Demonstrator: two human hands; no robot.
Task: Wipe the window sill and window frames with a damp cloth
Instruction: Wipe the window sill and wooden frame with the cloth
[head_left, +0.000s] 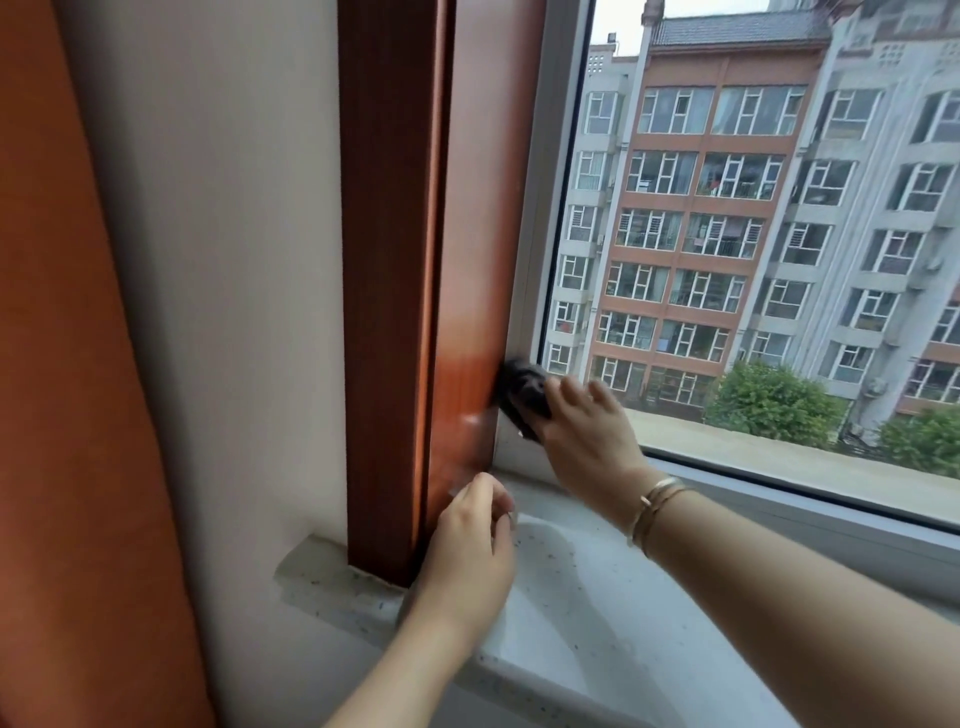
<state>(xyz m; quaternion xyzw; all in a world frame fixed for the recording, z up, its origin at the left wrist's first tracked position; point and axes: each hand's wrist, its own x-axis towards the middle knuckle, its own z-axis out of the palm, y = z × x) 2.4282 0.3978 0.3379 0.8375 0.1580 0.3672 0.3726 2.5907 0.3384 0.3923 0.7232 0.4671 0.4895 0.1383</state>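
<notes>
My right hand (587, 431) grips a dark cloth (522, 395) and presses it against the lower left corner of the window, where the grey window frame (550, 208) meets the reddish wooden side panel (467, 260). A damp smear shows on the wood beside the cloth. My left hand (470, 551) hovers low over the speckled white window sill (571, 597), next to the wooden trim (389, 260), fingers curled with nothing visible in them.
An orange curtain (78, 389) hangs along the left edge beside a white wall (234, 312). The glass pane (753, 234) shows apartment blocks and bushes outside. The sill runs off to the right under the frame's bottom rail (805, 499).
</notes>
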